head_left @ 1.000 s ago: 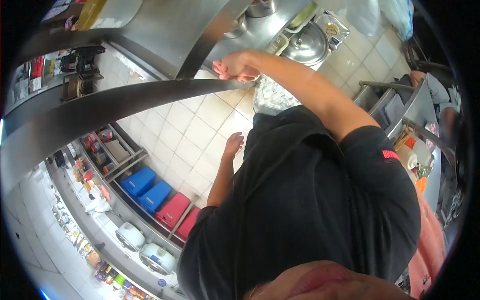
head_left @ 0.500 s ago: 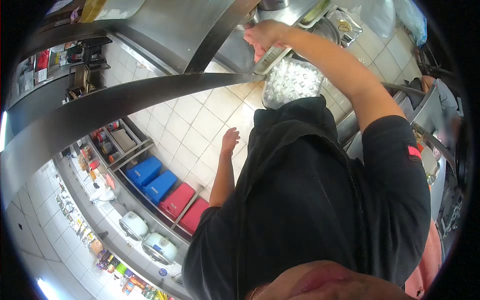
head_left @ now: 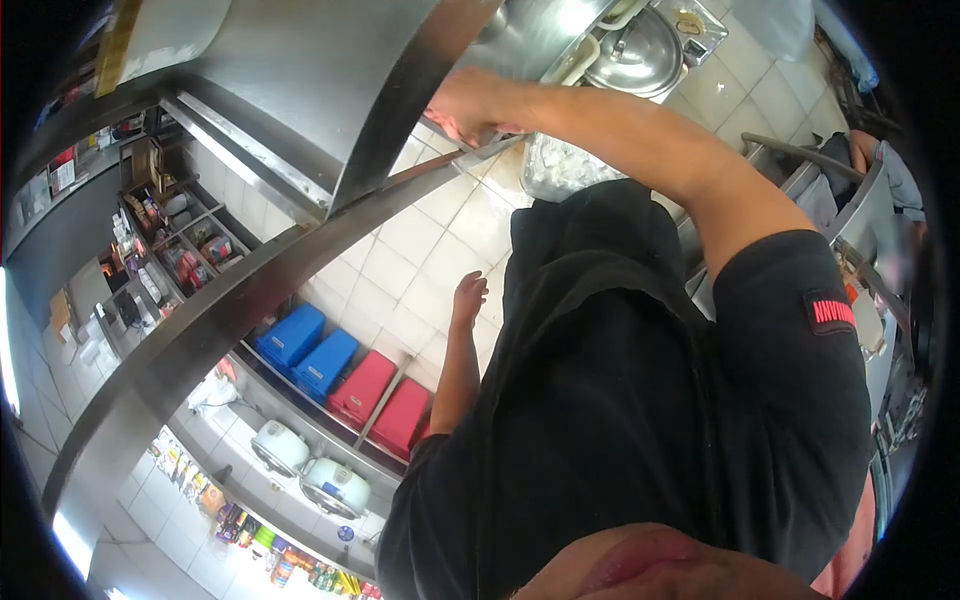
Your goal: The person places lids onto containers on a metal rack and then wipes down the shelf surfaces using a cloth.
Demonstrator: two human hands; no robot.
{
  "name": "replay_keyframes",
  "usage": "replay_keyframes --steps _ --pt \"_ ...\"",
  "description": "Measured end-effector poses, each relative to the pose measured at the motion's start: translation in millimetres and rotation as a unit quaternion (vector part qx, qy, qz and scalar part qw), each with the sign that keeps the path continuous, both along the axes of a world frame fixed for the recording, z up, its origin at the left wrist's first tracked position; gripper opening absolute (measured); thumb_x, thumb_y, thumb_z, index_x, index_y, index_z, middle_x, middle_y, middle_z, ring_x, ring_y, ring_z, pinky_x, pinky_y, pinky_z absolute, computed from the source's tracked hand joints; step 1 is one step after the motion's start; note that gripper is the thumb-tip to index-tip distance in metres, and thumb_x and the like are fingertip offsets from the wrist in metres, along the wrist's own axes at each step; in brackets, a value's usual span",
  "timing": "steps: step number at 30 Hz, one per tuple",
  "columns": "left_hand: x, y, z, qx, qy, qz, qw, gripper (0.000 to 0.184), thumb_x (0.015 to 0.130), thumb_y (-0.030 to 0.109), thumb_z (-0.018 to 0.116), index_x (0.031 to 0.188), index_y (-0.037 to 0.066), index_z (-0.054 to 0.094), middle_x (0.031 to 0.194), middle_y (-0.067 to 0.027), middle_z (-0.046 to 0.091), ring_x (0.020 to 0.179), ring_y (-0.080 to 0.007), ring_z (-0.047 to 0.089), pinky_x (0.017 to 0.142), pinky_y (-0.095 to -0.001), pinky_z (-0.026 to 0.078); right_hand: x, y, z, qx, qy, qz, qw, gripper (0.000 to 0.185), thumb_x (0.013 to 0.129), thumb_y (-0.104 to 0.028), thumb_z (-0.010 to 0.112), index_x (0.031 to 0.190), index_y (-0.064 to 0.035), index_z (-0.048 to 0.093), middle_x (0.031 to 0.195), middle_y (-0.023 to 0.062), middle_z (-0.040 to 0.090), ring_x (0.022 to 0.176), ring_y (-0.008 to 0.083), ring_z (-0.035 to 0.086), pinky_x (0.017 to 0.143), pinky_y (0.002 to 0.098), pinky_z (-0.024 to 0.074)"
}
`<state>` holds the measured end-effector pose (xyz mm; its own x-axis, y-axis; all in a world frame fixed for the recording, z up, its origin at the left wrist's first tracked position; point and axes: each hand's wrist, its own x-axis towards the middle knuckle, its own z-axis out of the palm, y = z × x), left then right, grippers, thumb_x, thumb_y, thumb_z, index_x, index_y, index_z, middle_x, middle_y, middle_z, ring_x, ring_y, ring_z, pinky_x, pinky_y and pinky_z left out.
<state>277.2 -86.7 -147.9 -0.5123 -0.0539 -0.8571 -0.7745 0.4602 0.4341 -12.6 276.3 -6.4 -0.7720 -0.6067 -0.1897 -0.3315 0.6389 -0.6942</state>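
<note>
Right hand (head_left: 475, 105) at the near edge of the steel bench (head_left: 555, 25), which lies ahead, top of view; fingers bent, partly hidden by the shelf (head_left: 300, 80), cannot tell if clamped on anything. Left hand (head_left: 470, 298) hangs over tiled floor (head_left: 430, 250), fingers loosely curled, a little apart, nothing seen in them. Judgement: work slowly, wrist low, knuckles off the shelf edge. Around: clear tub (head_left: 565, 170) between right forearm and apron (head_left: 600, 340); pot lid (head_left: 635, 55) by the bench's right edge. Obstacle: long metal bar (head_left: 215, 310) crossing near the right hand
</note>
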Motion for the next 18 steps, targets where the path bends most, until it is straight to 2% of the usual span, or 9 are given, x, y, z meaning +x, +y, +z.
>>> replay_keyframes --steps 3,6,7,9,10,12,15,17,18 --pt "1 2 -4 -0.017 -0.017 -0.023 0.999 0.044 0.087 0.02 0.059 0.125 0.0 0.056 0.094 -0.007 0.066 0.078 -0.0134 0.06 0.064 -0.0281 0.048 -11 -18 -25 -0.127 0.063 -0.196 0.97 0.02 0.066 -0.016 0.065 0.085 -0.0105 0.061 0.087 0.0084 0.067 0.085 0.0315 0.064 0.069 0.0445 0.0478" --pt "-3 -4 -12 -0.028 0.002 -0.063 0.998 0.042 0.087 0.02 0.058 0.125 0.001 0.057 0.091 -0.0067 0.066 0.076 -0.0132 0.061 0.063 -0.0275 0.048 -20 -30 -43 -0.112 0.191 -0.221 0.95 0.017 0.069 -0.015 0.063 0.085 -0.0101 0.064 0.084 0.0091 0.068 0.083 0.0315 0.065 0.068 0.0442 0.0491" --pt "-12 1 -1 -0.027 -0.004 -0.079 0.996 0.041 0.088 0.021 0.059 0.125 0.003 0.056 0.102 -0.009 0.066 0.084 -0.0167 0.063 0.068 -0.0312 0.05 -17 -29 -41 -0.074 0.133 -0.146 0.977 0.018 0.069 -0.015 0.062 0.087 -0.0102 0.064 0.084 0.009 0.068 0.083 0.0311 0.065 0.067 0.044 0.0494" --pt "-23 9 7 -0.032 0.018 -0.061 0.997 0.042 0.087 0.019 0.059 0.125 0.002 0.056 0.096 -0.0072 0.066 0.081 -0.0149 0.062 0.065 -0.0285 0.049 -16 -10 -27 0.013 0.023 0.005 1.0 0.021 0.07 -0.015 0.061 0.089 -0.0104 0.066 0.085 0.0087 0.069 0.082 0.0303 0.065 0.067 0.0437 0.05" --pt "-26 12 8 -0.022 0.034 -0.039 0.998 0.041 0.087 0.018 0.059 0.124 0.001 0.057 0.09 -0.0059 0.066 0.076 -0.0126 0.06 0.062 -0.0259 0.047 -10 -4 -24 0.034 0.02 0.03 0.999 0.017 0.069 -0.015 0.062 0.084 -0.0111 0.067 0.082 0.0081 0.068 0.078 0.0296 0.065 0.064 0.044 0.0488" --pt "-31 18 6 -0.026 0.036 -0.024 0.999 0.042 0.087 0.018 0.059 0.125 0.001 0.057 0.091 -0.0059 0.066 0.078 -0.0127 0.06 0.062 -0.0261 0.047 4 5 -20 0.075 0.01 0.082 0.994 0.009 0.066 -0.015 0.064 0.073 -0.0124 0.068 0.074 0.0069 0.067 0.071 0.0282 0.064 0.059 0.0445 0.0463" --pt "-35 14 3 -0.025 0.018 -0.048 0.998 0.043 0.086 0.019 0.059 0.125 0.001 0.056 0.092 -0.0059 0.066 0.079 -0.0129 0.06 0.064 -0.0268 0.047 -4 14 5 0.138 -0.109 0.069 0.982 0.004 0.066 -0.016 0.064 0.063 -0.013 0.064 0.064 0.0057 0.063 0.066 0.024 0.061 0.056 0.0418 0.0444" --pt "-33 8 5 -0.024 0.018 -0.048 0.998 0.043 0.086 0.019 0.06 0.125 0.001 0.056 0.092 -0.0061 0.066 0.08 -0.013 0.06 0.064 -0.0273 0.048 -15 36 -2 0.142 -0.154 0.112 0.971 0.008 0.072 -0.019 0.063 0.07 -0.0116 0.063 0.071 0.0066 0.064 0.071 0.0245 0.062 0.061 0.04 0.0468" --pt "-33 7 8 -0.024 0.026 -0.038 0.999 0.043 0.086 0.018 0.06 0.126 0.001 0.056 0.092 -0.0063 0.066 0.079 -0.0131 0.06 0.064 -0.0275 0.048 -26 57 -28 0.096 -0.159 0.167 0.968 0.009 0.075 -0.02 0.062 0.074 -0.0109 0.063 0.075 0.0071 0.065 0.074 0.0247 0.063 0.063 0.0391 0.048"
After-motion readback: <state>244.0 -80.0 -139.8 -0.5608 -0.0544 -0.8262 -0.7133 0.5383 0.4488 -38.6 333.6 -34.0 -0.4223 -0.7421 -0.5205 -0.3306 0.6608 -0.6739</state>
